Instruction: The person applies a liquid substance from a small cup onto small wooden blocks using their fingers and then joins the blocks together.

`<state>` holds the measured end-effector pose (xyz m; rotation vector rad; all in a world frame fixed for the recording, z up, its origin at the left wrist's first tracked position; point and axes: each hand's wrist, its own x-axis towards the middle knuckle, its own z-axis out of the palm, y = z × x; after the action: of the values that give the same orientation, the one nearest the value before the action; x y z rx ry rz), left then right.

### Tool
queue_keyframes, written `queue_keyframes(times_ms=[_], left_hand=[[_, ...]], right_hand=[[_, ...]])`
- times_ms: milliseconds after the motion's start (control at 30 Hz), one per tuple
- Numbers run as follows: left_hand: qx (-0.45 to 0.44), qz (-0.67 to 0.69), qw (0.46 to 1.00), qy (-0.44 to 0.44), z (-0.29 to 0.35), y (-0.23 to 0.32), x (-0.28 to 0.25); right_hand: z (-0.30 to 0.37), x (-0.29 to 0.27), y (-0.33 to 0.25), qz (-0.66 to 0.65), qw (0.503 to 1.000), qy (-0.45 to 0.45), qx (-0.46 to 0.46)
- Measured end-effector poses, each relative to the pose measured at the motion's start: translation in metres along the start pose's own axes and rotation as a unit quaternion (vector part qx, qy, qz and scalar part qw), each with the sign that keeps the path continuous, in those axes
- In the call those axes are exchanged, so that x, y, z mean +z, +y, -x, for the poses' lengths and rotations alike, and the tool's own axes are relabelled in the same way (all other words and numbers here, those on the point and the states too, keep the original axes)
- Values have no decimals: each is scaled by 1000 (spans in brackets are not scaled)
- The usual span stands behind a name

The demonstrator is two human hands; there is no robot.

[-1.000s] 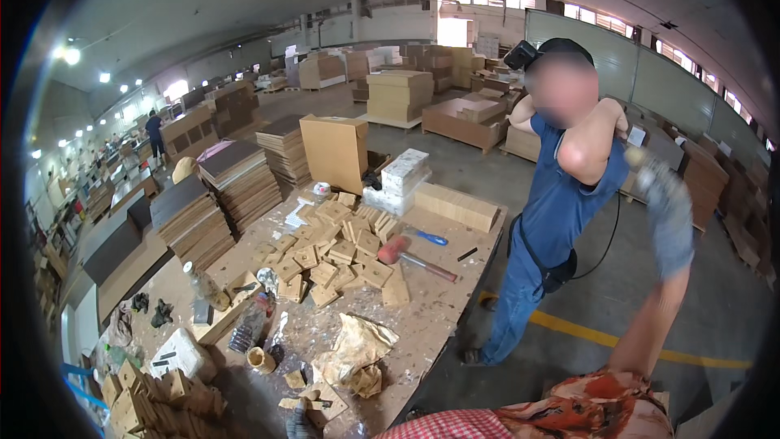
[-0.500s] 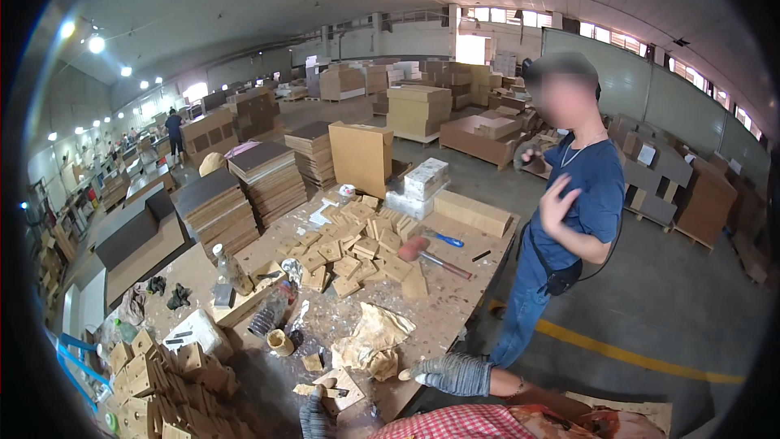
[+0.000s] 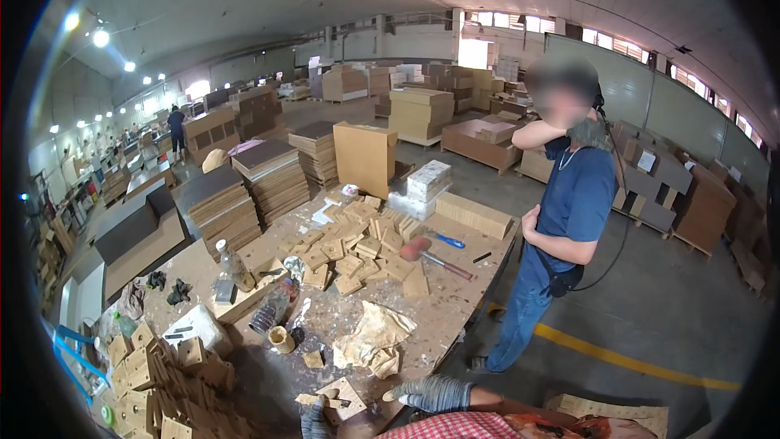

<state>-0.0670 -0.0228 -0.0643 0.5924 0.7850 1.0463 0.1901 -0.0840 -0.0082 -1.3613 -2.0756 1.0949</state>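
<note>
My left hand (image 3: 315, 421), in a grey knit glove, is at the lower edge of the view, mostly cut off. Its fingers are closed on a thin wooden strip (image 3: 306, 398) that lies across a square wooden block (image 3: 348, 400). My right hand (image 3: 431, 394), also gloved, is at the near table edge with its fingers reaching left. It appears to hold nothing. Just beyond it lies a crumpled cream cloth (image 3: 374, 337). A small wooden chip (image 3: 314, 359) and a round glue-stained cup (image 3: 281, 340) are beyond my left hand.
A pile of wooden blocks (image 3: 349, 256) covers the table's middle, beside a red-headed mallet (image 3: 416, 248) and a blue-handled tool (image 3: 449, 241). More blocks (image 3: 146, 370) are heaped at near left. Plastic bottles (image 3: 264, 319) stand about. A co-worker (image 3: 569, 187) stands right of the table.
The co-worker has raised one arm to the face and lowered the other hand to the waist. My hands have shifted slightly down and left in the view.
</note>
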Motion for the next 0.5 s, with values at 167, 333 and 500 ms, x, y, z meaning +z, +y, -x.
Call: queue_keyframes(times_ms=[167,333,500], left_hand=[[-7,-9,1000,-10,-8,-4,6],[-18,-19,999,-25,-16,-6,15],[-23,-21,999,-37,-19,-6,20]], right_hand=[[-1,-5,0,-20,997,-46,53],[1,-10,3,-28,996,-52,63],[-5,-10,11,-47,995,-54,65]])
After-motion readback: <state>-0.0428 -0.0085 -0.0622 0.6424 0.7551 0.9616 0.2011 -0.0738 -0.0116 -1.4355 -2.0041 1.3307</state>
